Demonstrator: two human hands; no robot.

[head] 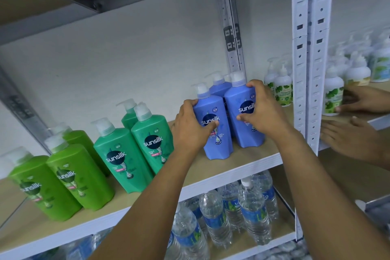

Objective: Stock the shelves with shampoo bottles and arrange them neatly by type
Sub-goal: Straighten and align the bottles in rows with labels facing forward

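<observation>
On the wooden shelf (249,159) stand blue Sunsilk pump bottles. My left hand (191,125) grips the front left blue bottle (219,133) from its left side. My right hand (263,112) grips the front right blue bottle (242,118) from its right side. Two more blue bottles (219,87) stand behind them. To the left stand teal-green Sunsilk bottles (152,141) in a group, one nearer the front (120,158). Further left are lime-green Sunsilk bottles (78,175), all upright.
White pump bottles with leaf labels (281,88) stand right of the blue ones. A white slotted upright (310,59) divides the bays. Another person's hands (358,99) handle white bottles (333,95) in the right bay. Water bottles (251,209) fill the lower shelf.
</observation>
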